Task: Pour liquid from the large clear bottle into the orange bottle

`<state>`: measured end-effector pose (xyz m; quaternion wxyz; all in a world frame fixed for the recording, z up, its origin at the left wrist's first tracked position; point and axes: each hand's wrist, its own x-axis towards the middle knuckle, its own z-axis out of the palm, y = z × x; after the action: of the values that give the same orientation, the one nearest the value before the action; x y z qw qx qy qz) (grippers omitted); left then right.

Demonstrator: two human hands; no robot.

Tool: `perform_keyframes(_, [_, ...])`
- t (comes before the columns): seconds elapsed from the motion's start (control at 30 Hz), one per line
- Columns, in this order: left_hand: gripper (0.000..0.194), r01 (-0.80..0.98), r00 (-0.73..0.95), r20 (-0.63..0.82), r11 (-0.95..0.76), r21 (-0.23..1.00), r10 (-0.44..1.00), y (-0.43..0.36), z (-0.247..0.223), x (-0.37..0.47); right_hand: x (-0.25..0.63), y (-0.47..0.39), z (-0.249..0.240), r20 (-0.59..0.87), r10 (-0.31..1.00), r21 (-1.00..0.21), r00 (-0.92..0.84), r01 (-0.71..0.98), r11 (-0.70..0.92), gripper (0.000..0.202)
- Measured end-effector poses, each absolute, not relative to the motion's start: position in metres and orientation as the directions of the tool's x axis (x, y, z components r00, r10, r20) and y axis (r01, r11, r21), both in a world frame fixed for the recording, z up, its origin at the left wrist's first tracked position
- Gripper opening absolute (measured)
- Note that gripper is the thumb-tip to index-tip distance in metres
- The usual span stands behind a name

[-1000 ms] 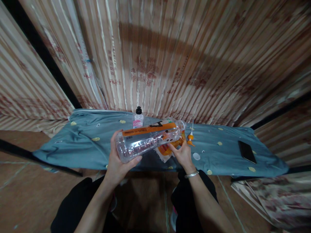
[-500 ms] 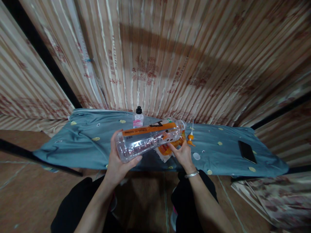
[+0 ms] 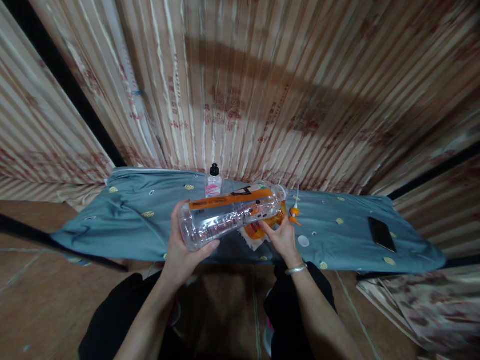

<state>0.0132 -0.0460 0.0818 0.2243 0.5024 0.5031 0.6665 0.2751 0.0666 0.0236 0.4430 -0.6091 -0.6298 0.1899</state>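
My left hand [image 3: 185, 255] is wrapped round the base of a large clear plastic bottle [image 3: 221, 220] with an orange label. The bottle lies tilted, its neck raised a little to the right. Under that neck, my right hand [image 3: 281, 240] grips an orange bottle [image 3: 258, 230], which is partly hidden behind the clear one. A scrap of white paper or tissue [image 3: 253, 243] shows beneath the orange bottle. Just right of my right hand lies an orange pump top [image 3: 294, 214] with a thin tube. Whether the two bottle mouths touch, I cannot tell.
A small bottle with a black cap [image 3: 214, 181] stands behind the clear bottle. On the blue cloth [image 3: 131, 235] lie a white round cap [image 3: 303, 241] and, far right, a dark phone [image 3: 381, 234]. Pleated curtain [image 3: 240, 100] hangs behind; black poles [image 3: 67, 80] slant at the sides.
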Motion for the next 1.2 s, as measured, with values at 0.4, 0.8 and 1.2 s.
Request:
perform_keyframes(0.4, [0.093, 0.214, -0.393, 0.454, -0.400, 0.891, 0.800, -0.0459, 0.0863, 0.0136, 0.2759, 0.0670, 0.0225, 0.324, 0.936, -0.783, 0.138, 0.594, 0.183, 0.081])
perform_keyframes(0.8, [0.091, 0.192, -0.399, 0.434, -0.389, 0.901, 0.808, -0.0463, 0.0855, 0.0137, 0.2761, 0.0678, 0.0212, 0.330, 0.935, -0.773, 0.132, 0.606, 0.187, 0.085])
perform_keyframes(1.2, [0.095, 0.195, -0.388, 0.433, -0.387, 0.901, 0.814, -0.0465, 0.0838, 0.0132, 0.2762, 0.0676, 0.0191, 0.365, 0.921, -0.770, 0.136, 0.600, 0.216, 0.079])
